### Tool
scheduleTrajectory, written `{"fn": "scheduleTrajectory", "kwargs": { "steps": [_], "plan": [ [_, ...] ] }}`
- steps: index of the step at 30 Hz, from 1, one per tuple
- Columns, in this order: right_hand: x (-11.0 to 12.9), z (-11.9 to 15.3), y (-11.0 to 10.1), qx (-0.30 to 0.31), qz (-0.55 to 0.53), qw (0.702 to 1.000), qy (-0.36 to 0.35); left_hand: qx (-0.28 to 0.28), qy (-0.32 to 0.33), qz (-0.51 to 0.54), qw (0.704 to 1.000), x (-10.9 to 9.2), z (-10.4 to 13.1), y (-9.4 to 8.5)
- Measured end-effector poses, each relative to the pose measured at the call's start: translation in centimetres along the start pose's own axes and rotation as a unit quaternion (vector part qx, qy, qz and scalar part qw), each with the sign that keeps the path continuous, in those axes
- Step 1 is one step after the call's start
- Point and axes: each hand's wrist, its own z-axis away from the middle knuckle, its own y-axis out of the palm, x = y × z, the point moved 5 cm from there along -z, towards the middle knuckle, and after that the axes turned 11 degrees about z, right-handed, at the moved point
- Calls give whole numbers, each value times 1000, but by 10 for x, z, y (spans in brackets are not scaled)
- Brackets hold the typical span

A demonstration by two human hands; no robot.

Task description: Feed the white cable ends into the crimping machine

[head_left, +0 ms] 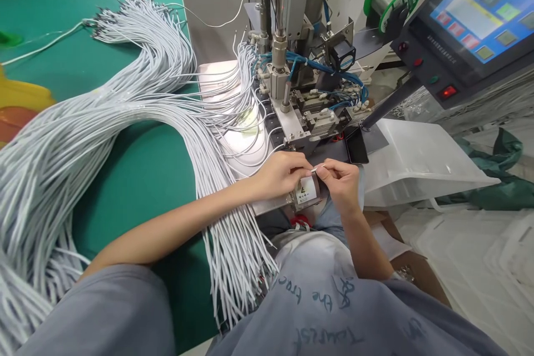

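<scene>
My left hand and my right hand meet at the front of the machine, fingertips nearly touching. Each pinches an end of a thin white cable, of which only a short piece shows between the fingers. Just below the fingertips sits a small metal block with a white label. My left forearm lies across a thick bundle of white cables. Several more white cables run over a pale tray up to the machine's left side.
A green table bears the cable bundles, with a yellow object at far left. A tilted screen and a wire spool stand upper right. To the right are a translucent bin and a cardboard box.
</scene>
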Motion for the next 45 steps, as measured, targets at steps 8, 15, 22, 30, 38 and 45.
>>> {"fn": "scheduleTrajectory", "kwargs": {
  "steps": [8, 15, 22, 30, 38, 45],
  "plan": [
    [-4, 11, 15, -72, -34, 996, 30, -63, 5, 27, 998, -2, 3, -4],
    [10, -6, -2, 42, 57, 996, -49, 12, 103, -114, 988, -9, -2, -9],
    [13, -8, 1, 36, 25, 997, -59, -5, 62, -32, 998, -7, -2, -7],
    [26, 0, -2, -20, 153, 980, -125, 12, 120, -214, 969, -13, -1, -8],
    [17, -6, 6, -30, 117, 985, -121, -29, 107, -288, 951, -8, 2, -3],
    [-13, -11, 12, -22, 129, 990, -48, 107, -12, -274, 956, 16, 3, 6]
  ]
}}
